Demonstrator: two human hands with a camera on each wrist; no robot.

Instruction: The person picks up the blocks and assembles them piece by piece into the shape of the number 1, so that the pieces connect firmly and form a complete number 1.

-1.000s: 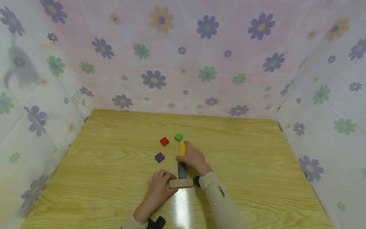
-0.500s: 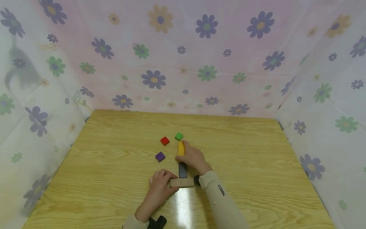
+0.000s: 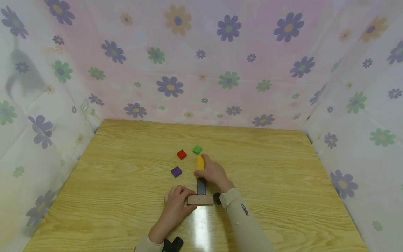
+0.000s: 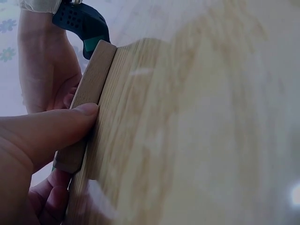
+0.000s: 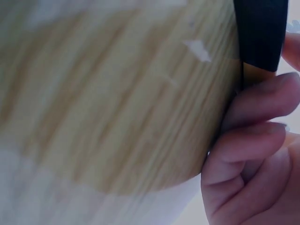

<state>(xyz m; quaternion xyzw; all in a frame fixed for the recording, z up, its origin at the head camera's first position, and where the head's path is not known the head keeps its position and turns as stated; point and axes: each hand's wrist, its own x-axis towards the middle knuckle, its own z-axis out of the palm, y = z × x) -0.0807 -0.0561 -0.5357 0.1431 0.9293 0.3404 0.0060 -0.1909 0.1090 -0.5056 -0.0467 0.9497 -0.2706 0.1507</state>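
My left hand grips the left end of a plain wooden block, which lies crosswise on the table. In the left wrist view the thumb presses along that block's side. A dark grey block runs away from the wooden block's far side, forming a T with it. Beyond it, end to end, is a yellow block, held between the thumb and fingers of my right hand. The right wrist view shows curled fingers beside the dark block, with a strip of yellow at its end.
Three small flat blocks lie ahead and left of the right hand: red, green and purple. Flower-printed cloth walls the wood-grain table at the back and both sides. Black wrist devices sit at the cuffs.
Since a second ago the yellow block has shifted slightly left, bringing its left side closer in line with the dark grey block. Both hands keep their holds.
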